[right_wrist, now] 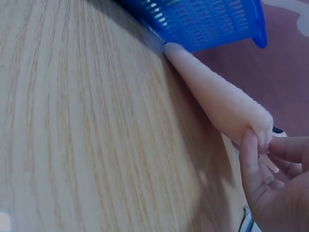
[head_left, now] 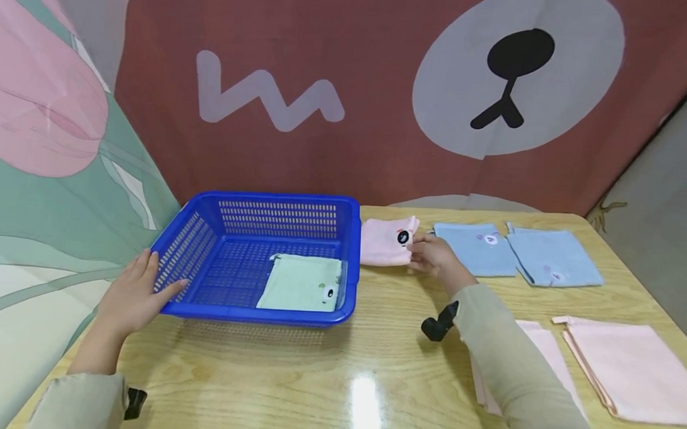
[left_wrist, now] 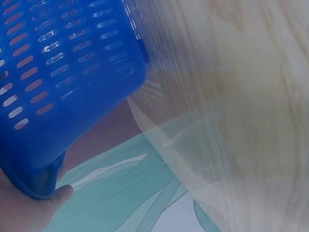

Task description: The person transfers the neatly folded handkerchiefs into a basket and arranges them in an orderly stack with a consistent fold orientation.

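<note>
A blue plastic basket with slotted walls stands on the table, and a folded pale green towel lies in its right part. My left hand grips the basket's front left corner, thumb over the rim; the left wrist view also shows the rim within that grasp. Just right of the basket is a folded pink towel with a dark round animal patch. My right hand pinches its right edge between thumb and fingers. In the right wrist view the towel slopes up from the table toward the fingers.
Two folded blue towels lie behind and right of my right hand. Nearer, a folded pink towel lies at the right, and another pink one is partly hidden under my right sleeve. A curtain with a printed bear hangs behind the wooden table.
</note>
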The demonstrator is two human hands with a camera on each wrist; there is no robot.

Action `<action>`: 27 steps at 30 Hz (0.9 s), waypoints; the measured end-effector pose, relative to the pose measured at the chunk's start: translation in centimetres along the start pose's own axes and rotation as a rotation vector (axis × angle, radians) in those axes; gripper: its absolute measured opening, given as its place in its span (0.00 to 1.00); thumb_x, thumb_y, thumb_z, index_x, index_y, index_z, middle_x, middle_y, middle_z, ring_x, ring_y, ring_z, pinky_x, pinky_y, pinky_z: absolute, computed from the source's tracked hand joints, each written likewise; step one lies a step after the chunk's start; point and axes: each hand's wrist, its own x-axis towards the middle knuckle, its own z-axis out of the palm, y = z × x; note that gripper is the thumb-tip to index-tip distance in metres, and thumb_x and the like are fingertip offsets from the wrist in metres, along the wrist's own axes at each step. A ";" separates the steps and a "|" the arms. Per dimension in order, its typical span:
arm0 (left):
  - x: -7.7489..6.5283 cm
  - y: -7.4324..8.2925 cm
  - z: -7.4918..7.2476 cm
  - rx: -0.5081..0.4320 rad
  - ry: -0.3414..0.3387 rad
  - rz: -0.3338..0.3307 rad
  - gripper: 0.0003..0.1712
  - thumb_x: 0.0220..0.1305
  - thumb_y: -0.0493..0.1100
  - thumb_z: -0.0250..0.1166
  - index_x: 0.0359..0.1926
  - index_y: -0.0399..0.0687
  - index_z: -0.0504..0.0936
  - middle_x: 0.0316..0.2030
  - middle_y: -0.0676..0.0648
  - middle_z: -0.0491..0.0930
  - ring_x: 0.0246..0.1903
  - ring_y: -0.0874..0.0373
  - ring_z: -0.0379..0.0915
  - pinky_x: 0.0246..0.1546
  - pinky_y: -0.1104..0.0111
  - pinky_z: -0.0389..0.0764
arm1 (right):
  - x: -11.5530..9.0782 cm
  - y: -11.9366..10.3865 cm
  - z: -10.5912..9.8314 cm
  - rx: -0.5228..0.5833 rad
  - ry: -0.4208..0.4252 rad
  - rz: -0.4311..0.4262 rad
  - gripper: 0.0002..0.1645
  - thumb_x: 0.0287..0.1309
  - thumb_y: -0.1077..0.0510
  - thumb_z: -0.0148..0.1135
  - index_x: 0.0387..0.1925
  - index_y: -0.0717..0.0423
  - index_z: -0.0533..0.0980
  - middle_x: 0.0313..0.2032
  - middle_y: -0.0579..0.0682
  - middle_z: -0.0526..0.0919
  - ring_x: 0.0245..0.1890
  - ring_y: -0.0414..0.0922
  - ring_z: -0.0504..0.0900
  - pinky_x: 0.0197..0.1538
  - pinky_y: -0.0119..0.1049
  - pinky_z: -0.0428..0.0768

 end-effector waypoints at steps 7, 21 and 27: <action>-0.1 0.0 0.1 0.002 0.006 -0.007 0.48 0.62 0.61 0.41 0.60 0.20 0.38 0.59 0.22 0.37 0.58 0.30 0.32 0.53 0.42 0.44 | -0.7 -0.5 0.3 -0.008 0.019 -0.033 0.13 0.56 0.67 0.49 0.44 0.65 0.63 0.31 0.53 0.70 0.24 0.41 0.74 0.30 0.31 0.78; 0.2 0.2 -0.1 0.010 0.005 0.008 0.48 0.62 0.61 0.41 0.59 0.19 0.39 0.58 0.22 0.37 0.58 0.30 0.32 0.53 0.42 0.44 | -2.4 -1.5 -0.7 0.080 0.016 -0.145 0.05 0.55 0.70 0.49 0.30 0.59 0.67 0.24 0.47 0.74 0.22 0.38 0.76 0.28 0.29 0.77; 0.1 0.2 0.0 0.000 -0.001 -0.001 0.48 0.62 0.61 0.41 0.59 0.19 0.39 0.58 0.22 0.38 0.57 0.28 0.34 0.52 0.41 0.44 | -2.8 -1.7 -1.0 0.082 0.005 -0.178 0.05 0.54 0.70 0.50 0.29 0.58 0.67 0.23 0.45 0.74 0.22 0.37 0.76 0.27 0.28 0.77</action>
